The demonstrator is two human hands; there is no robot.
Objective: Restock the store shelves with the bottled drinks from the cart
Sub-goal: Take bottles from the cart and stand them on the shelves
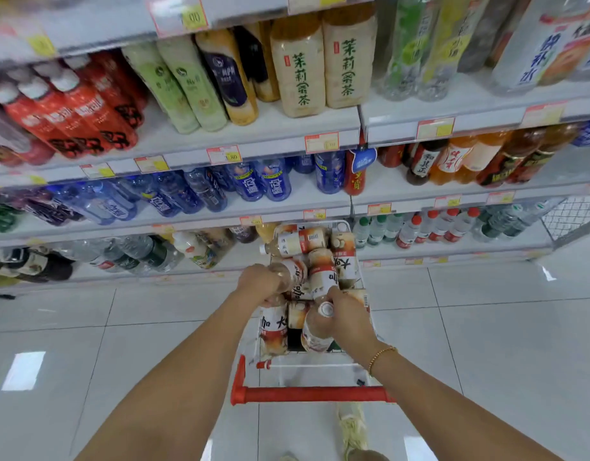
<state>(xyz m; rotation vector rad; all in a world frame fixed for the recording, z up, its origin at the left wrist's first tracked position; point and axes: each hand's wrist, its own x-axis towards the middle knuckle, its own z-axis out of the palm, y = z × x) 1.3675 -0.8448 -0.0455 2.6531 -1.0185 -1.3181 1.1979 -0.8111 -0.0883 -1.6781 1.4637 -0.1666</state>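
Left hand (258, 282) fingers wrap a lying bottle (295, 272); right hand (348, 316) fingers grip a white-capped bottle (315, 332).

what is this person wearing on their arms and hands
Both forearms are bare, with no sleeves in view. The left hand and right hand have no gloves. A thin gold-coloured bead bracelet circles the right wrist.

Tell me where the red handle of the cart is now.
In the head view the red handle is low at centre, between the two forearms, just nearer than the cart basket of bottles.
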